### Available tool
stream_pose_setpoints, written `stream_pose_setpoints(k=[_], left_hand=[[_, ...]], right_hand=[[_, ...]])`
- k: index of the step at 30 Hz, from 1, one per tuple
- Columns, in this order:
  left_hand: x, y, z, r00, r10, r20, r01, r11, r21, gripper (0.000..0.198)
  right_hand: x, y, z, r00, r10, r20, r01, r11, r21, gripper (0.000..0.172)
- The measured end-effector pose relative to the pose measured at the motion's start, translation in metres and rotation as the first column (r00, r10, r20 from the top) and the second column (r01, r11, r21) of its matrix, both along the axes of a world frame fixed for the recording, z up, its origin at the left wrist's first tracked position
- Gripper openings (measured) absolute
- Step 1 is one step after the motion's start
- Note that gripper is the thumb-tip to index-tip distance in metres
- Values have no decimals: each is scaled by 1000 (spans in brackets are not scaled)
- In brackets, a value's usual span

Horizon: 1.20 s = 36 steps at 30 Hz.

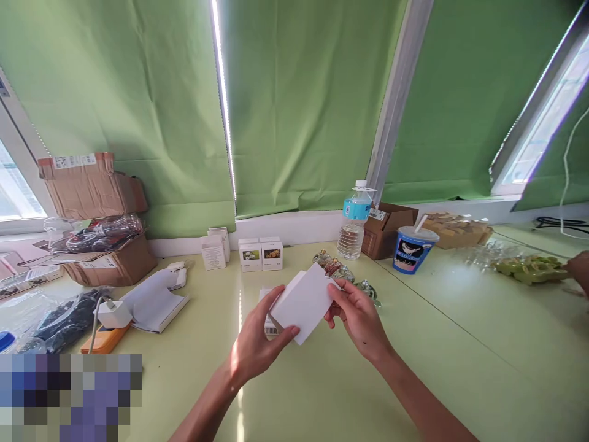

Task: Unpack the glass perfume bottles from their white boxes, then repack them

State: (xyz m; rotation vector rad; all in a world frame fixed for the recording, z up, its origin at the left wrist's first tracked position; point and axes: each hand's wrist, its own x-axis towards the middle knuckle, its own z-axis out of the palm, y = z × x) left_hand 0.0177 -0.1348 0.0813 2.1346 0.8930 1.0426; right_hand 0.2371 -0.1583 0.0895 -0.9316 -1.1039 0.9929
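White box (pixel 307 304) – gripped by the half-curled left hand (pixel 257 341), one edge pinched by the right hand (pixel 362 322) – tilts above the tabletop (pixel 317 393).

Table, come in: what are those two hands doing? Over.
Left hand gripping white box, right hand pinching its upper right edge. Barcoded item behind it, mostly hidden. Bottle and cup farther back.

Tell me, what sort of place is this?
Perhaps a workroom or office: green blinds hang behind a long table, which bears cardboard boxes and an open notebook.
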Motion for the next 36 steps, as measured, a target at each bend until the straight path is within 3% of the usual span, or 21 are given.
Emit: stream_pose_setpoints(k=[4, 7, 10, 11, 13, 16, 19, 22, 25, 28, 31, 33, 36], left_hand=[[-3, 9, -4, 997, 58, 44, -57, 998, -22, 76], [-5, 17, -9, 994, -18, 111, 33, 991, -130, 83], [-5, 22, -13, 967, -126, 222, 182, 950, -253, 66], [-4, 23, -14, 960, -129, 248, 194, 946, -259, 55], [-1, 23, -14, 967, -51, 251, 111, 966, -233, 42], [1, 20, -14, 967, 203, 152, -199, 979, -42, 51], [1, 16, -15, 920, 375, 116, -392, 866, 310, 61], [-4, 15, -20, 954, 281, 109, -290, 756, 587, 57], [-7, 15, -22, 987, 158, -4, -115, 734, 669, 44], [-6, 12, -18, 984, 97, -152, 12, 808, 589, 40], [-3, 9, -10, 974, 56, -221, 24, 939, 342, 47], [-4, 12, -5, 983, 86, -160, -57, 982, 179, 48], [-16, 27, 0, 990, 141, 13, -140, 988, -65, 50]], right_hand=[[3, 2, -2, 997, 29, -65, -39, 986, -165, 32], [8, 5, -3, 988, 41, -151, -75, 972, -222, 30], [14, 7, -2, 959, 81, -270, -134, 974, -181, 28], [16, 7, -1, 951, 93, -296, -150, 972, -178, 27], [17, 7, 0, 941, 104, -323, -170, 968, -183, 25], [15, 6, 0, 940, 105, -325, -181, 961, -211, 22], [10, 4, -1, 947, 96, -308, -179, 951, -251, 20], [8, 3, -1, 942, 39, -335, -140, 948, -284, 21], [12, 4, -1, 918, -11, -396, -118, 947, -299, 17], [16, 6, -1, 896, -25, -443, -128, 942, -310, 15], [16, 5, 1, 889, 47, -455, -199, 936, -292, 18], [14, 2, 4, 889, 116, -444, -256, 929, -269, 26], [11, -3, 6, 907, 178, -383, -291, 920, -261, 41]])
